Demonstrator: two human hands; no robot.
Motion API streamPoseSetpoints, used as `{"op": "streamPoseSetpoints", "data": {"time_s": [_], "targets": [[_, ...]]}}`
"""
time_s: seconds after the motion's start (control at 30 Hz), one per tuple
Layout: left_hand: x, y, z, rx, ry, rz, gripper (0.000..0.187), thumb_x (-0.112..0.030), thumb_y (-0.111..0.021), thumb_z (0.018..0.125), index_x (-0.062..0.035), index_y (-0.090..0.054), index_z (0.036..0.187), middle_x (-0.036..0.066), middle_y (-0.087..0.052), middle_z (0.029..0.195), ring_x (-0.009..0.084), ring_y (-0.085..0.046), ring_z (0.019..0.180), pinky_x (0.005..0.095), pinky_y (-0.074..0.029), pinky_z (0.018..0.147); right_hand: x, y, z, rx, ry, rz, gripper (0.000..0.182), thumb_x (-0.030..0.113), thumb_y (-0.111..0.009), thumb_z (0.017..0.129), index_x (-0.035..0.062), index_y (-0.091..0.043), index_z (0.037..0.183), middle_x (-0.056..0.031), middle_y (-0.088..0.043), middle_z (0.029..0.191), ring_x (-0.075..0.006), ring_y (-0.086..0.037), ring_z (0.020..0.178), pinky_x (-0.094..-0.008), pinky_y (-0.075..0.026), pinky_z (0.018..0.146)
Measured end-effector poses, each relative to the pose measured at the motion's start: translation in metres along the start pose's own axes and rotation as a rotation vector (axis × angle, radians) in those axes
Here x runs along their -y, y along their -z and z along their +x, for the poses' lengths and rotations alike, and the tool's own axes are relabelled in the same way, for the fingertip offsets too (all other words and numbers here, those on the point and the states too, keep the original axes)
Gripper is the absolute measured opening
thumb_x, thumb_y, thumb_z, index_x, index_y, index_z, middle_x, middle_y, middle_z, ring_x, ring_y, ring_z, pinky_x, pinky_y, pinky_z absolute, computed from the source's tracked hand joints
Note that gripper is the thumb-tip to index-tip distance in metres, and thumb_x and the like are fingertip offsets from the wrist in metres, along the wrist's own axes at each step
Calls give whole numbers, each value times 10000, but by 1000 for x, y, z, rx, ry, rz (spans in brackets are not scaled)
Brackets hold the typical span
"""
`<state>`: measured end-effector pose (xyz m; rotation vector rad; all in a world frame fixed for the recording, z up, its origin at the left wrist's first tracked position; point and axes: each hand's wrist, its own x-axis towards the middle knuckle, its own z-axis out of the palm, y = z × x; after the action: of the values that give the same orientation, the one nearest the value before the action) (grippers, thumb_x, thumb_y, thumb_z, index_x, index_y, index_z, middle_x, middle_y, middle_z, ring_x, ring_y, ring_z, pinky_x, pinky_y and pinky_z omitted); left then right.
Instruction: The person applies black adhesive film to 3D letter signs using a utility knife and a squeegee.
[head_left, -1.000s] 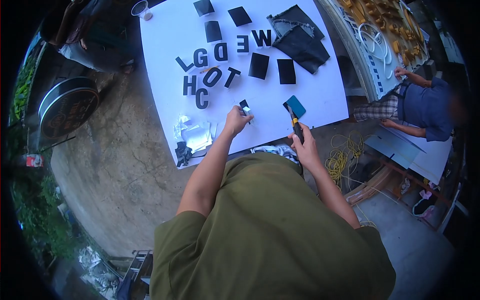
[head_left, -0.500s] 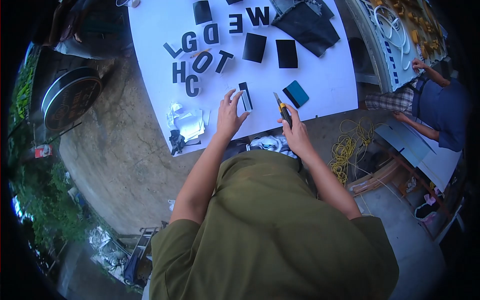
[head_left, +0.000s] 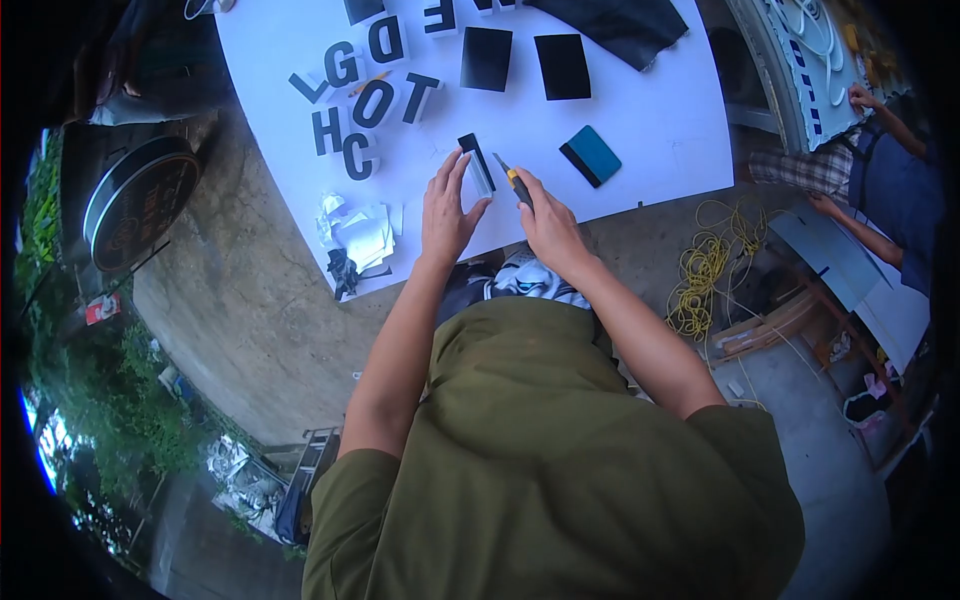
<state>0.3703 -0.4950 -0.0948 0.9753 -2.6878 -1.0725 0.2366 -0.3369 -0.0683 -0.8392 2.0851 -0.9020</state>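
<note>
Far left, a round sign (head_left: 145, 210) is standing on the concrete floor (head_left: 230, 290). Next, the white tabletop (head_left: 270, 60): crumpled white papers (head_left: 362, 238) are lying near its corner, a dark scrap (head_left: 343, 270) touching them. Beyond these, black-faced letters (head_left: 327, 132) are sitting in a loose cluster, L, H, G, C, O, D and T among them, some turned.

Left hand (head_left: 447, 212) is curving around the left side of a black-faced strip (head_left: 478, 160), fingers towards its far end, thumb by its near end; cannot tell whether it is gripping or only touching. The strip is lying on the tabletop between the two hands, tilted, a pale side showing.

Right hand (head_left: 548, 222) is grasping a yellow-and-black utility knife (head_left: 518, 187), blade out and pointing at the strip; tip is sitting just beside it, contact unclear.

Two black sheets (head_left: 562, 67) are lying beyond the hands. Further right, a teal card with a black edge (head_left: 595, 152) is resting flat, well apart from the knife. Dark cloth (head_left: 625, 25) is lying at the top.

Far right, yellow cord (head_left: 703, 275) is lying tangled on the floor; another person in a blue shirt (head_left: 890, 150) is standing by a white panel (head_left: 795, 75).
</note>
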Motion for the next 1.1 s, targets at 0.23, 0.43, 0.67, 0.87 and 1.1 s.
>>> {"op": "streamPoseSetpoints", "data": {"time_s": [0.23,0.43,0.67,0.87,1.1], "targets": [[0,-7,4,-11,26,-9,845,-180,-905,806,-74,-521,1551,94,-520,1612,359,-586,1355,454,-482,1114,-3,-18,20,79,-24,-112,624,122,-590,1048,137,-391,1639,-240,-685,1190,-479,-711,1008,-560,-575,902],[-4,-17,3,-86,58,6,819,-203,-928,794,-72,-560,1515,104,-566,1567,364,-607,1363,440,-538,1102,-5,-20,35,105,-1,-165,594,134,-585,1058,154,-425,1629,-223,-700,1165,-475,-722,982,-561,-584,888],[-5,-20,3,-92,88,38,854,-245,-944,775,-96,-563,1524,84,-580,1559,350,-629,1332,440,-540,1071,3,-15,42,195,-69,-221,585,112,-587,1061,164,-447,1626,-246,-700,1233,-480,-715,1064,-551,-579,929],[-4,-25,2,-103,114,7,854,-238,-933,772,-74,-565,1524,73,-573,1566,308,-621,1327,421,-499,1008,0,-18,40,184,-59,-223,574,108,-588,1061,157,-458,1618,-248,-702,1203,-482,-717,1048,-551,-579,928],[-1,-27,2,-112,115,34,861,-271,-953,763,-96,-578,1518,64,-590,1547,291,-702,1198,407,-527,957,-4,-21,43,154,7,-291,589,107,-582,1043,146,-458,1618,-231,-696,1107,-479,-739,926,-552,-611,823]]}}
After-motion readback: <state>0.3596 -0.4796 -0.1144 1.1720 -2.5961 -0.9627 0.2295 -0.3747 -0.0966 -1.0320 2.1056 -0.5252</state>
